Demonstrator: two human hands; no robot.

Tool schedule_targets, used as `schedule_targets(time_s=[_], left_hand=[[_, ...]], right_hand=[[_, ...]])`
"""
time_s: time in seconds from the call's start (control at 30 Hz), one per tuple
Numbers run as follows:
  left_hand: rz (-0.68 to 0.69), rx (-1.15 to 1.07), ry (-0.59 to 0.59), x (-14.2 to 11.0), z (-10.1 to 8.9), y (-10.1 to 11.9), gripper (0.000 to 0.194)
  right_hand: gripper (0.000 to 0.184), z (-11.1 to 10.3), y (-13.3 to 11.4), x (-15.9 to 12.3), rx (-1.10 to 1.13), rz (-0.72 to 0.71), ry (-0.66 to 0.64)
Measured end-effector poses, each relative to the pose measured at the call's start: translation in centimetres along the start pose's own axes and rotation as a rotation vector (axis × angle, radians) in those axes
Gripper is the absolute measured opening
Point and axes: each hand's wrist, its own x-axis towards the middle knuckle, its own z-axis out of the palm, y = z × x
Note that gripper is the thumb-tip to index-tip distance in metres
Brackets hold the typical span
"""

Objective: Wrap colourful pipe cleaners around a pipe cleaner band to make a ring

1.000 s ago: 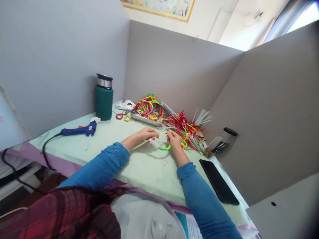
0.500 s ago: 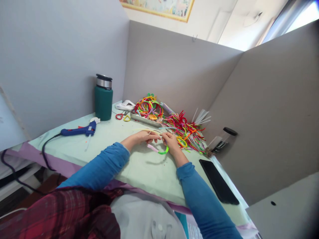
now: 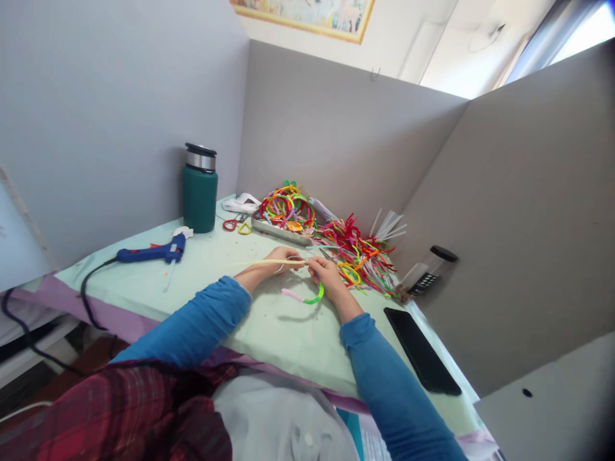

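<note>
My right hand (image 3: 329,274) is closed in a pinch on a curved band wrapped in pipe cleaner, whose green stretch (image 3: 315,297) and pink end (image 3: 291,294) hang below the fingers over the table. A pale yellow pipe cleaner (image 3: 259,262) runs leftward from the right fingertips across my left hand (image 3: 283,257). The left fingers are closed near its right end, just left of the right fingertips. A thin whitish strand (image 3: 277,269) curves beside the left hand; the fingers hide where it leads.
A metal tray (image 3: 281,232) holds coloured pipe-cleaner loops. Beside it lie loose pipe cleaners (image 3: 358,246) and a yellow ring (image 3: 350,273). A blue glue gun (image 3: 154,251) and green bottle (image 3: 200,198) are left, a black phone (image 3: 423,351) right. Grey partitions (image 3: 346,128) surround the table.
The pale yellow pipe cleaner has swung from slanting under the left hand to lying across the top of it. The green and pink part has dropped slightly. The right hand has shifted a little left.
</note>
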Motion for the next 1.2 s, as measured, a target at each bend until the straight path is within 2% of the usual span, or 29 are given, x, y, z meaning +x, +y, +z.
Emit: schedule_targets(time_s=[0.27,0.5,0.67,0.8,1.03,1.2], left_hand=[[0.084,0.043,0.030,0.1,-0.1,-0.1,0.041],[0.222,0.134,0.130,0.0,-0.2,0.2,0.043],[0.326,0.158,0.077,-0.3,-0.3,0.6,0.031],[0.361,0.235,0.100,-0.4,-0.4,0.6,0.026],[0.408,0.255,0.150,0.4,0.0,-0.6,0.028],[0.401,0.269,0.103,0.3,-0.1,-0.8,0.027]], right_hand=[[0.029,-0.1,0.1,0.1,0.001,0.000,0.000],[0.027,-0.3,0.6,0.3,0.026,0.018,-0.070],[0.027,-0.4,0.5,0.3,0.013,0.046,-0.107],[0.028,-0.3,0.4,0.2,0.003,0.050,-0.112],[0.030,-0.2,0.1,-0.1,-0.003,0.063,-0.135],[0.028,-0.2,0.1,-0.1,-0.013,0.059,-0.137]])
